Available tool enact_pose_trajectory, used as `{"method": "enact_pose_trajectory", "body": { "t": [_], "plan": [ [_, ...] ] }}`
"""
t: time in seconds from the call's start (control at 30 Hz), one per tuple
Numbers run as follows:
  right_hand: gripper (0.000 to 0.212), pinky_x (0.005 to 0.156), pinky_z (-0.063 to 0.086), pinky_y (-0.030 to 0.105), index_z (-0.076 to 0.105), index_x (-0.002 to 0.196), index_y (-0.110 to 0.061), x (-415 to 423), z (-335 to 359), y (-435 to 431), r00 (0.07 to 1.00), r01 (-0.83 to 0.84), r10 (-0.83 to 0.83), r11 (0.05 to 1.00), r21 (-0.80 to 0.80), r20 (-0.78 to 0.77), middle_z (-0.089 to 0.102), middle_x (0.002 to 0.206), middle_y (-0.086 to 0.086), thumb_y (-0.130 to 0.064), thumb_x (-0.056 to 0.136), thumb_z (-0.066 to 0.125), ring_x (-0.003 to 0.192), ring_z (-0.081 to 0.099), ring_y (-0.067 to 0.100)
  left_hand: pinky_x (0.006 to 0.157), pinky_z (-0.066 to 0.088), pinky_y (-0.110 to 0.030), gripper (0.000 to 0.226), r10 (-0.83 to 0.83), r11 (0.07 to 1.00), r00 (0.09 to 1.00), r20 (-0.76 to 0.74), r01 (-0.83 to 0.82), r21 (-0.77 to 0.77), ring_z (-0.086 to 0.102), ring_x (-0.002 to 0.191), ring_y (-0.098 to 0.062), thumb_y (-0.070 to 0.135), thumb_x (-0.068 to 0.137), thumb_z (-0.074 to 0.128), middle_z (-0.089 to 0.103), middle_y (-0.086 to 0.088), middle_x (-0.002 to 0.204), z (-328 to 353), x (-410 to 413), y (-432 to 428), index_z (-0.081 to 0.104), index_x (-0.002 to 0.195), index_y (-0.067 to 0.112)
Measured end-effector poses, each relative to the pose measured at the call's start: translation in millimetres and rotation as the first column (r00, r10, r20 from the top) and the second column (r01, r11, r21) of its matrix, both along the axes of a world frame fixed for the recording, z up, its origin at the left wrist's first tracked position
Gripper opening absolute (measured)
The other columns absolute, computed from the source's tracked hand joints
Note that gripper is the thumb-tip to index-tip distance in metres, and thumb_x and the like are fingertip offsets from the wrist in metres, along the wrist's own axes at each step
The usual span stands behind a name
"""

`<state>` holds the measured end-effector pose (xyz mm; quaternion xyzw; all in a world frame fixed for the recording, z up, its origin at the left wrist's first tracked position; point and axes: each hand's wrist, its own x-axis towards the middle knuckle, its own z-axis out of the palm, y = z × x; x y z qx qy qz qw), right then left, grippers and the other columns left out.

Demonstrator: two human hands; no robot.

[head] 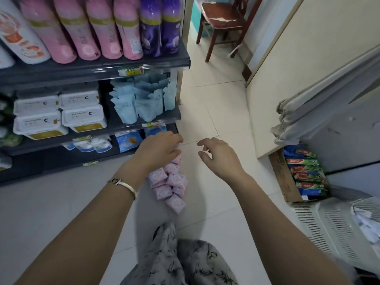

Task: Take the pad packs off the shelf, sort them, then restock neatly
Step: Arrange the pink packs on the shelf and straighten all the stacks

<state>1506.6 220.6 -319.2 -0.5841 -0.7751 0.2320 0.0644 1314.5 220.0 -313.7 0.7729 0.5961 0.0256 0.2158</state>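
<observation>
Pad packs [170,182], pink ones, lie in a small heap on the pale floor [205,112], right by the end of the dark shelf [144,62]. The left hand [162,147] is over the far end of the heap. Its fingers [174,154] bend down onto the top packs, but it is hard to tell if they grip one or just touch. A thin bracelet [123,185] sits on that wrist. The right hand [220,155] hangs in the air just beside the heap. Its fingers curl a little and hold nothing.

On the shelf behind the left hand, blue pouches [141,99] stand in a bunch on the middle level. White tubs [59,114] are stacked to their left. Tall pink bottles [92,29] and 2 purple bottles [160,25] stand on the level above.

Far off at the back is a brown chair [222,19]. On the right, a cardboard box [283,177] holds green and blue toothpaste boxes [306,173]. A white basket [329,223] sits near it.
</observation>
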Motion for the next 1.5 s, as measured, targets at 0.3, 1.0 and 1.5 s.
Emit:
{"method": "enact_pose_trajectory", "body": {
  "t": [0.3,1.0,1.5],
  "plan": [
    [0.036,0.086,0.044,0.034,0.053,0.131,-0.019,27.7,-59.6,50.4,0.983,-0.175,0.179,0.981,-0.084,0.042,0.058,0.120,0.005,-0.022,0.095,0.051,0.110,0.052,0.026,0.089,0.044,-0.040,0.033,0.267,0.960,0.964,0.004,-0.265,-0.095,0.052,0.112,-0.024,0.027,0.093,0.052,0.056,-0.003,0.121,-44.4,13.4,1.7,0.053,0.125,0.019],
    [0.040,0.091,0.045,0.036,0.051,0.133,-0.018,1.4,-445.1,98.4,0.910,-0.346,0.402,0.867,-0.358,0.096,0.057,0.124,0.009,-0.018,0.093,0.052,0.114,0.050,0.031,0.087,0.041,-0.039,0.041,0.438,0.872,0.882,-0.171,-0.463,-0.157,0.050,0.114,-0.031,0.023,0.093,0.051,0.050,-0.009,0.132,-436.0,15.7,16.5,0.046,0.134,0.019],
    [0.111,0.095,0.034,0.047,-0.005,0.149,-0.037,-40.2,-741.1,102.9,0.797,-0.352,0.460,0.881,-0.318,0.392,0.027,0.141,0.013,-0.058,0.070,0.070,0.124,0.037,0.037,0.102,0.023,-0.064,0.100,0.382,0.866,0.839,-0.389,-0.472,-0.167,0.021,0.132,-0.038,0.046,0.074,0.071,0.021,-0.016,0.143,-744.3,-22.2,79.1,0.004,0.147,0.039]
  ]
}}
